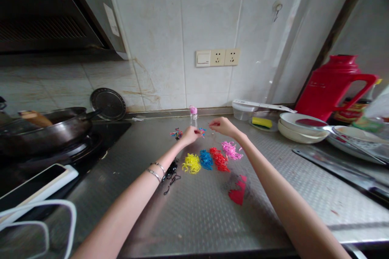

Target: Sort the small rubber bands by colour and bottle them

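Note:
Both my arms reach far out over a steel counter [194, 214]. My left hand [190, 134] is closed in a pinch on a small red rubber band [198, 131]. My right hand [223, 126] is also pinched, holding a red band at its fingertips. Between the hands stands a small clear bottle with a pink cap [193, 115]. Nearer me lie sorted piles of small bands: yellow [191, 163], blue [206, 159], red [220, 159] and pink [231, 150]. A mixed-colour pile [176, 133] lies left of my left hand. Black bands [172, 172] sit by my left wrist.
A dark wok [45, 129] rests on the stove at left, with a phone [33, 184] and white cable in front. At right are a red thermos jug [332, 85], stacked white bowls [299, 127], a yellow sponge [261, 122] and a knife [337, 170]. Wall sockets [217, 57] are behind.

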`<action>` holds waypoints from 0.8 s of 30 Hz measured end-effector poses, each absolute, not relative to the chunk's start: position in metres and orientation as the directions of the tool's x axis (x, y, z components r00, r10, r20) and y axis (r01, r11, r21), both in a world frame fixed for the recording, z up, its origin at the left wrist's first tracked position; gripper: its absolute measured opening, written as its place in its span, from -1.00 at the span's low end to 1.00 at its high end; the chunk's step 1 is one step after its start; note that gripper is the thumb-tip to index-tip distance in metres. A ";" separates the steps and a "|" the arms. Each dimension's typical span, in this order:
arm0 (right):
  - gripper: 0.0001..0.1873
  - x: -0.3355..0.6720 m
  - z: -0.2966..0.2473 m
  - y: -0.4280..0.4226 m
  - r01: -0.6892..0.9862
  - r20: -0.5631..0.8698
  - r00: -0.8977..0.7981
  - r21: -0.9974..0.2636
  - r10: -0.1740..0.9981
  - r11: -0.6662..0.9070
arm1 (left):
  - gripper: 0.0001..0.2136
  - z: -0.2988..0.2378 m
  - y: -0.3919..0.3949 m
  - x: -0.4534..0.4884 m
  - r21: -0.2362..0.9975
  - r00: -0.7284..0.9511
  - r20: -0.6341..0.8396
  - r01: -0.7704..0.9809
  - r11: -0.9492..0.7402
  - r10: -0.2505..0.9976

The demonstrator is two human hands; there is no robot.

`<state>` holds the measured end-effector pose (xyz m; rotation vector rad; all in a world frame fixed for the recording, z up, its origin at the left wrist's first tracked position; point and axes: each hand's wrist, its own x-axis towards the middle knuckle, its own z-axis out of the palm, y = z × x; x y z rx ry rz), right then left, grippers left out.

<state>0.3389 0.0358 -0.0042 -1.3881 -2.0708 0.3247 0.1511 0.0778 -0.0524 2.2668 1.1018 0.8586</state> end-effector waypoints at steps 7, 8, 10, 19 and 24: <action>-0.74 0.349 -0.006 0.040 0.782 0.495 -0.089 -0.503 0.865 0.368 | -0.84 -0.063 0.057 0.211 0.750 0.603 0.292 0.337 -0.569 0.742; -0.74 0.349 -0.007 0.040 0.786 0.492 -0.087 -0.501 0.866 0.364 | -0.83 -0.065 0.054 0.218 0.751 0.612 0.293 0.328 -0.573 0.734; -0.74 0.350 -0.009 0.040 0.796 0.483 -0.086 -0.493 0.872 0.351 | -0.81 -0.068 0.051 0.228 0.747 0.623 0.303 0.316 -0.586 0.722; -0.72 0.353 -0.021 0.043 0.826 0.420 -0.087 -0.476 0.903 0.301 | -0.68 -0.038 0.073 0.159 0.909 0.336 0.282 0.205 -0.362 0.899; -0.74 0.350 -0.037 0.053 0.860 0.296 -0.162 -0.426 0.941 0.282 | -0.71 -0.033 0.093 0.075 0.978 -0.056 0.192 0.091 -0.187 0.980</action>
